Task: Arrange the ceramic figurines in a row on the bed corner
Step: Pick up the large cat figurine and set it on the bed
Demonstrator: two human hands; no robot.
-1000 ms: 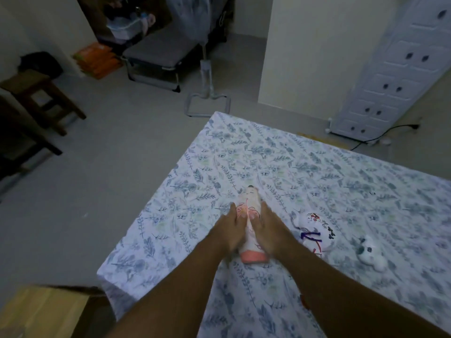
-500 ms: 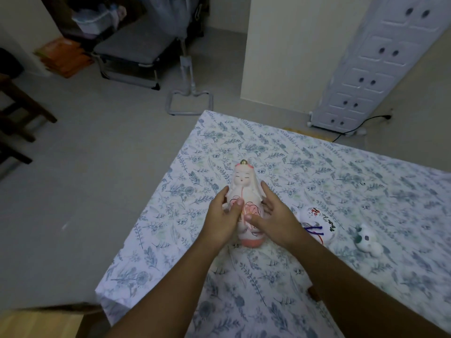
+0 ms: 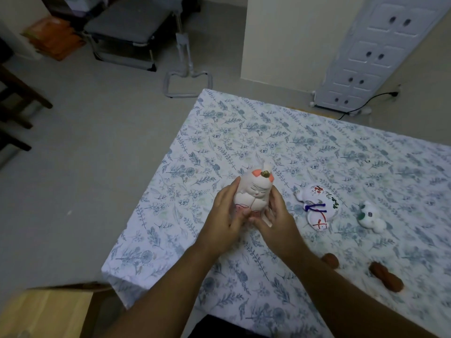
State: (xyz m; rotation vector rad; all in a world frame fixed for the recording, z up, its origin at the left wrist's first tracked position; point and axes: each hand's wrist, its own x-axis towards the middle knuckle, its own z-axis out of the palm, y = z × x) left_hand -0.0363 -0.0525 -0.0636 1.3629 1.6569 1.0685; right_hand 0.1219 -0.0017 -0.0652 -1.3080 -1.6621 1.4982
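Bed (image 3: 280,132): largest item, covered in a white sheet with a blue leaf print; its near-left corner hangs over the grey floor. All places below are given from this corner.

Doll figurine (image 3: 252,191): tallest ceramic piece, white with pink-orange patches on the head, a small gold knob on top and a painted face. It is inward of the corner, toward the middle of the bed, held upright and tilted slightly toward the camera. Whether its base touches the sheet cannot be told; the hands hide it.

Left hand (image 3: 223,222): fingers clamped on the doll's left flank, thumb across the lower front.

Right hand (image 3: 274,220): fingers clamped on the right flank and lower body.

Flat figurine (image 3: 317,208): further from the corner than the doll, lying on its side, white with red and dark blue markings.

Small white figurine (image 3: 371,217): further out again, lying on the sheet, with a dark green detail.

Two brown pieces (image 3: 384,276): lying toward the near edge, well apart from the corner; what they are cannot be told.

Handling, judged: glazed ceramic, rigid, smooth and likely slippery, chips if knocked. The doll is top-heavy on soft bedding, so hold low around the body with both hands and press the base level before letting go. The smaller pieces should lift with one hand across the widest part.
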